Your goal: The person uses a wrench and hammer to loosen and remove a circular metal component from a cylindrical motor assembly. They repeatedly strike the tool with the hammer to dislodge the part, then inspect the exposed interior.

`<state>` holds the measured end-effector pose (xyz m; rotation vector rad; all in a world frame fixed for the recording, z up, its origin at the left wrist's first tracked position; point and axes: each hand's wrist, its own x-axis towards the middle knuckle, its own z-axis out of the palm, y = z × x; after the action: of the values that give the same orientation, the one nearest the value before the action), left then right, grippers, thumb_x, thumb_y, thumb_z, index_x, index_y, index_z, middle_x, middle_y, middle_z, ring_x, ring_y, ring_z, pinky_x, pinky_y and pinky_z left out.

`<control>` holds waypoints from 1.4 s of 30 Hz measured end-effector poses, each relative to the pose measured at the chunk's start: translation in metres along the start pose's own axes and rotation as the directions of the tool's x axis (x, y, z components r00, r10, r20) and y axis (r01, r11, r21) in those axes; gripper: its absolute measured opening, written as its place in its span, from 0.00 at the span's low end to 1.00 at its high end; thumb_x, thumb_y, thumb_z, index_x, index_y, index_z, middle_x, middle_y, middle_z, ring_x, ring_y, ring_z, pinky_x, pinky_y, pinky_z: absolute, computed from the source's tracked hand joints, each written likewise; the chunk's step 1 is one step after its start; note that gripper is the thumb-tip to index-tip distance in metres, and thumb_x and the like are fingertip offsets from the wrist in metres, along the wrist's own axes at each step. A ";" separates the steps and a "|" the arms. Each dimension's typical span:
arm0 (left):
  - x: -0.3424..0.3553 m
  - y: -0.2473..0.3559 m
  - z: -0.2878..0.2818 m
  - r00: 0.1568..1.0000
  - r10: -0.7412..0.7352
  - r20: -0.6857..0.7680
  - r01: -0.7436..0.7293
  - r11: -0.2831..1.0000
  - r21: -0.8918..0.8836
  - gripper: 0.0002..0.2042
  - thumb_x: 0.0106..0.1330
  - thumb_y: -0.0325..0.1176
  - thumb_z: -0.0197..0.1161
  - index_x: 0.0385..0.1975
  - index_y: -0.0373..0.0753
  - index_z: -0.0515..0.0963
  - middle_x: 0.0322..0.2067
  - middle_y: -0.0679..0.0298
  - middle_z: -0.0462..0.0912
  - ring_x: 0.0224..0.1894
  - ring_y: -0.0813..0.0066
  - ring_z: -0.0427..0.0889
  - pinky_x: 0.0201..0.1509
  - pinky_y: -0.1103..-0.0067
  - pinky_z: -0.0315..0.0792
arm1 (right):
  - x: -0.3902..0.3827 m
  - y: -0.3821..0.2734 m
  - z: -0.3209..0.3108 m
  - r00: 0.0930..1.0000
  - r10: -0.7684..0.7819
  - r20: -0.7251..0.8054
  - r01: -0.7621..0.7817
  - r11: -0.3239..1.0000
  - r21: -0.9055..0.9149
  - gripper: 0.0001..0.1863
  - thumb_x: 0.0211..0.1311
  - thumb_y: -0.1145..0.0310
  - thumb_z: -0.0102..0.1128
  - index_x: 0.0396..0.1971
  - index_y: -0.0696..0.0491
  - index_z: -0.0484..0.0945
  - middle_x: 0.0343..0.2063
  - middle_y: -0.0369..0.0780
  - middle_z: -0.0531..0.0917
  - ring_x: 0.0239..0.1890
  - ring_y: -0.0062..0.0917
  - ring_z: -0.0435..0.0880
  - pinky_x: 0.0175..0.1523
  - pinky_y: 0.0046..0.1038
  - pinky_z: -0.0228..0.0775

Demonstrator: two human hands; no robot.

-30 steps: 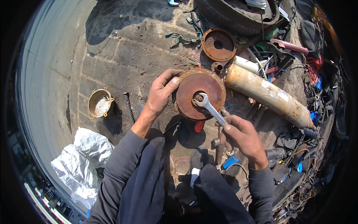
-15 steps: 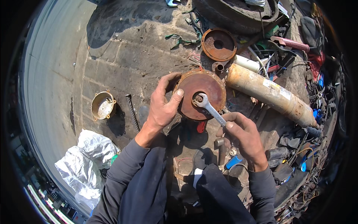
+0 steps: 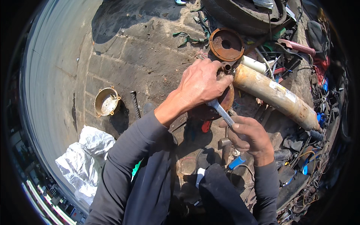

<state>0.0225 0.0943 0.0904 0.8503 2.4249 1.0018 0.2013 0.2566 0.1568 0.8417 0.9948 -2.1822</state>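
Dusty paving (image 3: pixel 150 63) framed apparent wrenching: right hand (image 3: pixel 251 138) pinched a silver metal spanner (image 3: pixel 223 113); left hand (image 3: pixel 202 82), hold unclear; nearer rusty metal disc (image 3: pixel 227 98) likely needed steadying.

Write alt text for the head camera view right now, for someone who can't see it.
A person's right hand holds a metal wrench while the left hand partly covers a rusty round part. Farther ahead lies a rusty disc; a stained cylinder lies to the right, a cup-shaped piece and crumpled sheet to the left.
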 end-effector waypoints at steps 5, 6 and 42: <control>-0.005 -0.011 -0.007 0.995 -0.090 0.034 0.093 0.990 -0.102 0.26 0.59 0.56 0.72 0.37 0.33 0.85 0.39 0.48 0.85 0.46 0.45 0.84 0.51 0.58 0.76 | 0.002 0.006 0.026 0.999 0.035 0.008 -0.035 0.995 0.097 0.21 0.78 0.68 0.54 0.60 0.70 0.75 0.20 0.34 0.73 0.14 0.10 0.62 0.17 0.16 0.52; -0.011 -0.018 -0.013 0.988 -0.147 0.039 0.152 0.977 -0.150 0.28 0.58 0.56 0.74 0.40 0.33 0.85 0.37 0.50 0.86 0.42 0.53 0.85 0.48 0.62 0.77 | 0.002 0.010 0.035 0.998 0.065 0.003 -0.064 0.989 0.130 0.21 0.78 0.69 0.53 0.61 0.71 0.74 0.22 0.35 0.75 0.15 0.10 0.63 0.18 0.17 0.53; -0.192 -0.228 0.009 0.798 -0.602 0.031 0.354 0.425 -0.833 0.19 0.70 0.40 0.68 0.17 0.36 0.81 0.17 0.72 0.75 0.22 0.86 0.71 0.28 0.80 0.63 | 0.083 0.248 0.043 0.955 0.065 -0.290 -0.256 0.678 -0.689 0.12 0.76 0.63 0.64 0.40 0.58 0.81 0.27 0.29 0.77 0.29 0.12 0.71 0.32 0.21 0.61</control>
<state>0.0820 -0.1556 -0.0609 -0.3507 1.7978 1.8091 0.3151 0.0661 0.0122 0.7640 1.6761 -1.3385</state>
